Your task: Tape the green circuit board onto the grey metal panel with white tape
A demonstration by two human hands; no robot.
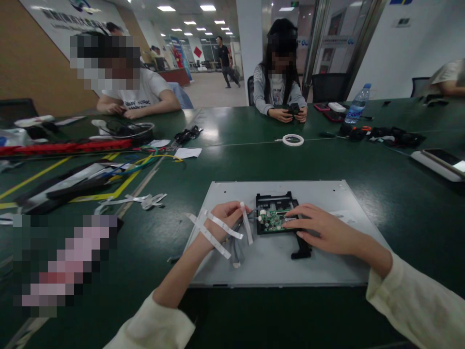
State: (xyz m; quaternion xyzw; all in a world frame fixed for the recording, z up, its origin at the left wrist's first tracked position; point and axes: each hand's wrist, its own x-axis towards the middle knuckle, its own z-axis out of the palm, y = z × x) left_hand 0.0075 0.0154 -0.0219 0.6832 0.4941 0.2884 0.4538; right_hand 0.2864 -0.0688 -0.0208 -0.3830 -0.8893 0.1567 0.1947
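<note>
A green circuit board point(273, 220) in a black plastic frame point(279, 198) lies on a grey-white panel point(218, 271). My left hand point(227, 218) is closed on a thin grey cable point(254, 212) at the board's left edge; its fingertips are partly hidden. Strips of white tape point(214, 241) are stuck across that hand and wrist, and another strip point(247, 225) hangs at the fingers. Below it, more grey cable point(235, 252) rests on the panel. My right hand point(319, 228) lies with fingers outstretched over the right side of the board and frame, touching them.
Beyond the panel on the green table sits a roll of white tape point(292, 140). Cables, tools and tape scraps point(148, 199) lie at the left. A water bottle point(358, 104) and dark items point(392, 135) are at the right. Two people sit across.
</note>
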